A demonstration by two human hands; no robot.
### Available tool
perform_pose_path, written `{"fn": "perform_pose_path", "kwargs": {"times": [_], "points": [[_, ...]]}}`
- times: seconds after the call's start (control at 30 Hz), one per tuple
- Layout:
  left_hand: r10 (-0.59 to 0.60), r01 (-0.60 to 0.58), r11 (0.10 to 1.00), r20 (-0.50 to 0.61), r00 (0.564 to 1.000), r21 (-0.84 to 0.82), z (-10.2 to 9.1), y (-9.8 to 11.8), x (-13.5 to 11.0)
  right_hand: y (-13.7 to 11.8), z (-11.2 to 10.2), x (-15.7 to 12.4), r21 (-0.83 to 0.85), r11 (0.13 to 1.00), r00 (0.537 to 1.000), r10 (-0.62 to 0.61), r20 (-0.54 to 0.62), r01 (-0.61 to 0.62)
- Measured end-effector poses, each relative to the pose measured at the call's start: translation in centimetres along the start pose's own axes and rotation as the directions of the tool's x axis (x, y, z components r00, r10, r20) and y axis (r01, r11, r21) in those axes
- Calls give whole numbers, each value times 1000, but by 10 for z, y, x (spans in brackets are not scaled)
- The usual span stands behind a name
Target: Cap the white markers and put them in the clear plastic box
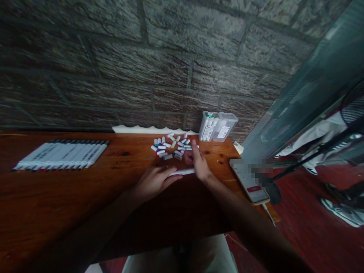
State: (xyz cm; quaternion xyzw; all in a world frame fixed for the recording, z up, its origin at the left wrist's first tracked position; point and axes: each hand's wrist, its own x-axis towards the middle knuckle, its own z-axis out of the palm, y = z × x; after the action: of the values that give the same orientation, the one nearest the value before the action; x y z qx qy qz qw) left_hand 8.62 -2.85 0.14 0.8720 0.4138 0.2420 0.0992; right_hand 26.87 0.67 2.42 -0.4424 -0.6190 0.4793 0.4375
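Observation:
My left hand (155,181) rests on the wooden table (57,197) with its fingers closed on one end of a white marker (182,172) that lies level. My right hand (197,161) is at the marker's other end, forefinger stretched toward a heap of several loose marker caps (172,147) with coloured tips. What the curled fingers of the right hand hold is hidden.
A row of several white markers (61,154) lies at the table's left. Two clear plastic boxes (217,127) stand against the stone wall, one with markers in it. A phone (251,182) lies near the table's right edge. A dark stand and shoes are on the floor to the right.

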Motion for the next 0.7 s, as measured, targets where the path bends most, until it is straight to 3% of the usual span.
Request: {"fn": "perform_pose_path", "kwargs": {"times": [0.1,0.3,0.6,0.7], "points": [[0,0,1000,-17,1000,-13,-1,3,4,0,-5,5,38,999,999,-15,-38,17],[-5,4,1000,-51,999,-14,1,2,6,4,-7,10,83,996,970,6,-241,15],[-46,35,995,-127,991,-88,-2,-3,5,5,-15,16,183,983,962,38,-269,12],[-71,58,995,-166,984,-82,-2,-7,4,2,-23,16,203,979,984,28,-177,9]]}}
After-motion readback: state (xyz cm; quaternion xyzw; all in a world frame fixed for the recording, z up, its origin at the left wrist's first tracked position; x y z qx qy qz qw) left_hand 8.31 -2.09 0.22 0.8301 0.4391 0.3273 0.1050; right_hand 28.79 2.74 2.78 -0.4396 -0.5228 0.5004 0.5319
